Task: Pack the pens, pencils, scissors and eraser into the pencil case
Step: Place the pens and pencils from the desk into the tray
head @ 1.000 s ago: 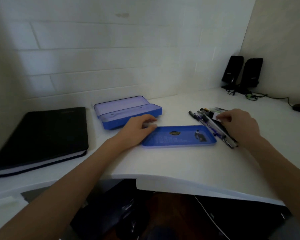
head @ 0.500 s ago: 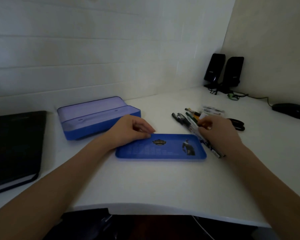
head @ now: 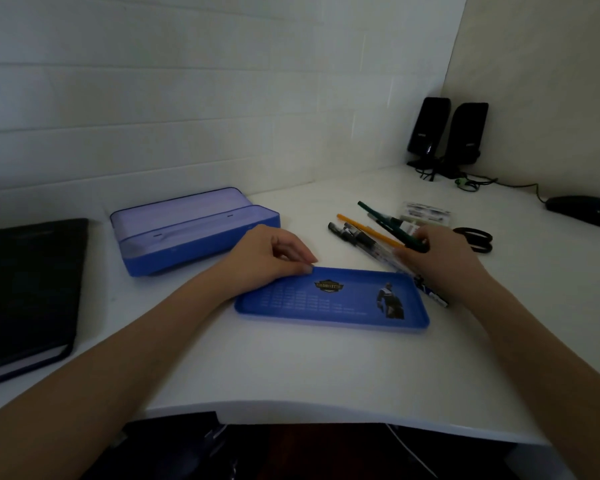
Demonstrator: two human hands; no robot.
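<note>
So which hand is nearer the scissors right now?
Right. The right hand sits on the pens, just left of the scissors. The left hand rests at the blue tray's far-left corner, well away.

dim, underexposed view; soft shadows, no glare; wide-angle bending at edges; slight overall softness.

Left hand (head: 271,259): fingers curled, knuckles up, forearm extended. Right hand (head: 444,261): fingers curled downward, gripping.
</note>
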